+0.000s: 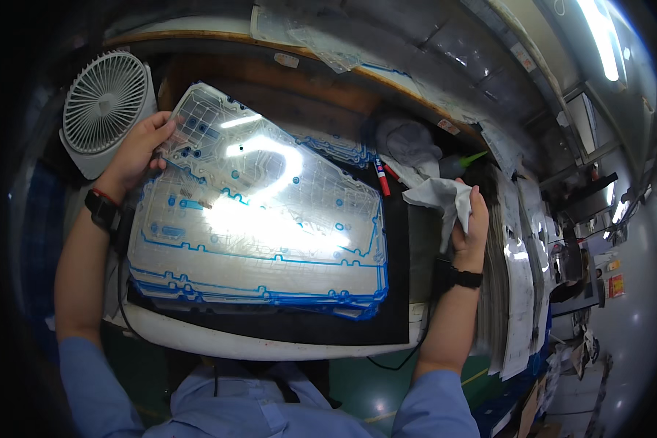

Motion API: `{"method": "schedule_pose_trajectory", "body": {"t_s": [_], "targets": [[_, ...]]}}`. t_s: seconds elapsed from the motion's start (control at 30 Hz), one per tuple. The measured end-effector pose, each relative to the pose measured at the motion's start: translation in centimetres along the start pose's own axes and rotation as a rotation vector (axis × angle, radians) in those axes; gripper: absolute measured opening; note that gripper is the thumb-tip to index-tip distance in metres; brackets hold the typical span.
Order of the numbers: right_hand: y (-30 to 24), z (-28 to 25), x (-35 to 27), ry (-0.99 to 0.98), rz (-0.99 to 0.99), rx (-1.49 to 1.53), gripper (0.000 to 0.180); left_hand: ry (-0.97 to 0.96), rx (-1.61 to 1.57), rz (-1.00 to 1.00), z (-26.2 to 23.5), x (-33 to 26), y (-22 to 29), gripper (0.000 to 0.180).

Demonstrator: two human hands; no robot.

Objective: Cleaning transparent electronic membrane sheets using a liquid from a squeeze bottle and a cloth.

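My left hand [140, 150] grips the upper left corner of a clear plastic sheet [270, 190] with blue-edged cutouts and printed traces, tilted up so it glares under the light. Under it lies a stack of similar sheets [219, 288] on a black mat [394, 306]. My right hand [471, 226] is at the right side of the mat, closed on a crumpled white cloth [438, 196]. Both wrists wear dark bands.
A small white fan [104, 102] stands at the back left. A red marker [380, 177] and a grey rag [409, 142] lie behind the sheets. More sheets are stacked along the right [518, 255] and on the far shelf [321, 40].
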State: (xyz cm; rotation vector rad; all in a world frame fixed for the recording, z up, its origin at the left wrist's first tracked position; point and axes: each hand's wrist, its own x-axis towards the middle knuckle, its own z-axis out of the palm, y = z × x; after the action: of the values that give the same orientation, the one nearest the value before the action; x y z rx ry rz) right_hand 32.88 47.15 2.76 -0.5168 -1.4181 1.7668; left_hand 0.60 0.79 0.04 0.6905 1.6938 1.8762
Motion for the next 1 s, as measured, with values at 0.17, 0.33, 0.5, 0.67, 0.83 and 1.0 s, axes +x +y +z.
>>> {"method": "schedule_pose_trajectory", "body": {"t_s": [0.17,0.33,0.5,0.67,0.83,1.0], "targets": [[-0.2,-1.5,2.4,0.098,-0.226,-0.338,0.028,-0.017,-0.019,-0.004,0.2,0.2,0.1,0.022],[-1.1,0.8,4.0,0.342,-0.787,-1.319,0.03,-0.004,-0.002,0.003,0.1,0.2,0.2,0.022],[-1.9,4.5,3.9,0.463,-0.797,-1.515,0.03,0.024,0.002,-0.019,0.2,-0.1,0.3,0.023],[-2.0,3.7,6.0,0.451,-0.746,-1.559,0.025,-0.001,-0.013,-0.011,0.3,0.0,0.3,0.023],[-1.4,4.4,6.3,0.507,-0.758,-1.568,0.024,-0.007,-0.018,-0.012,0.2,-0.1,0.4,0.023],[-1.3,5.6,5.7,0.498,-0.692,-1.484,0.036,0.001,-0.02,-0.023,0.3,0.0,0.3,0.022]]}}
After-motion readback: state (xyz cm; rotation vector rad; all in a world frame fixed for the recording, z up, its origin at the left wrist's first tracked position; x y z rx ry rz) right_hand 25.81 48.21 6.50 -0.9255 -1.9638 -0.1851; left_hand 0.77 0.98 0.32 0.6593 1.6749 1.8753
